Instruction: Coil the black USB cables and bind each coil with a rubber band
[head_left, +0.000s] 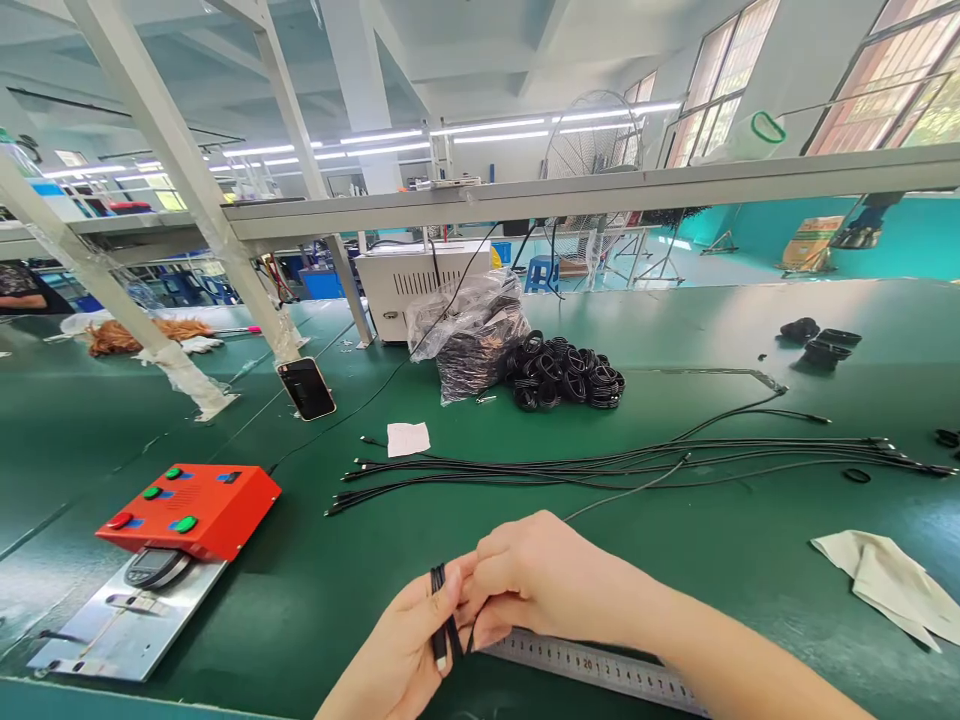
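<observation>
My left hand (405, 630) is closed around a small wound bundle of black cable (438, 610), with a metal connector end showing below the thumb. Fingers bent, my right hand (536, 570) pinches the same cable close beside the bundle; its fingertips are partly hidden. From behind the right hand a loose length of cable runs up and right across the table. Under my right forearm lies a steel ruler (585, 662), partly covered. Several long black cables (517, 468) are stretched out side by side beyond my hands.
At left sits a red box with green buttons (195, 505) on a metal plate. Farther back are coiled cables (566, 372), a plastic bag of cables (480, 345) and a phone (306, 388) against a post. A pale cloth (889, 580) lies at right.
</observation>
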